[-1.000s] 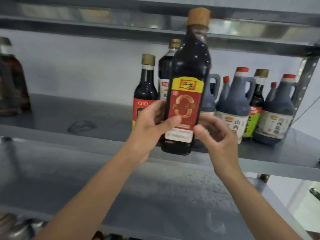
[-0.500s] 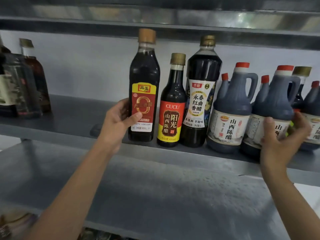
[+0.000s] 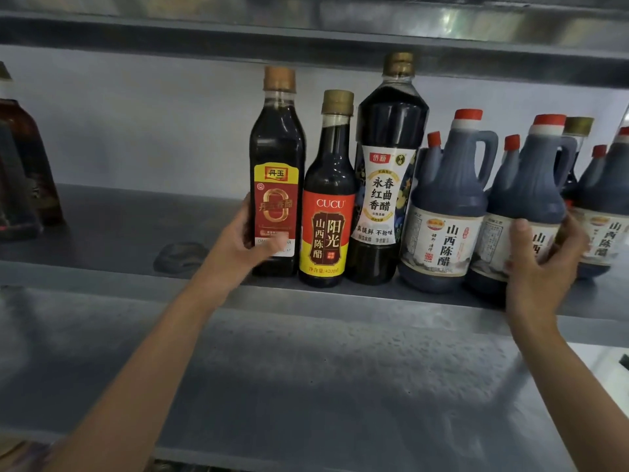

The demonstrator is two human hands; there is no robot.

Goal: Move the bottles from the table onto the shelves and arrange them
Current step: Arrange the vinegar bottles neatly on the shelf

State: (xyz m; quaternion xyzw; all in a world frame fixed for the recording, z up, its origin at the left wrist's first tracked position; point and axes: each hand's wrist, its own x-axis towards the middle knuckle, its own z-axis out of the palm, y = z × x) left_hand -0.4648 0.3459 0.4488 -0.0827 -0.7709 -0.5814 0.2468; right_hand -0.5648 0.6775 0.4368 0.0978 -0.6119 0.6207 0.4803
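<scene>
I note both forearms bare and extended forward and upward. The left hand (image 3: pixel 243 241) is cupped, thumb forward, fingers wrapped behind what it grips, slightly blurred. The right hand (image 3: pixel 541 264) is raised, palm inward, thumb up on the left, fingers curled round on the right.

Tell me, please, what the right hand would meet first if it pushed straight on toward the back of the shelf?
Probably the second handled jug: the right hand already curls around its label. Behind it stands a gold-capped bottle, though depth is unclear.
</scene>
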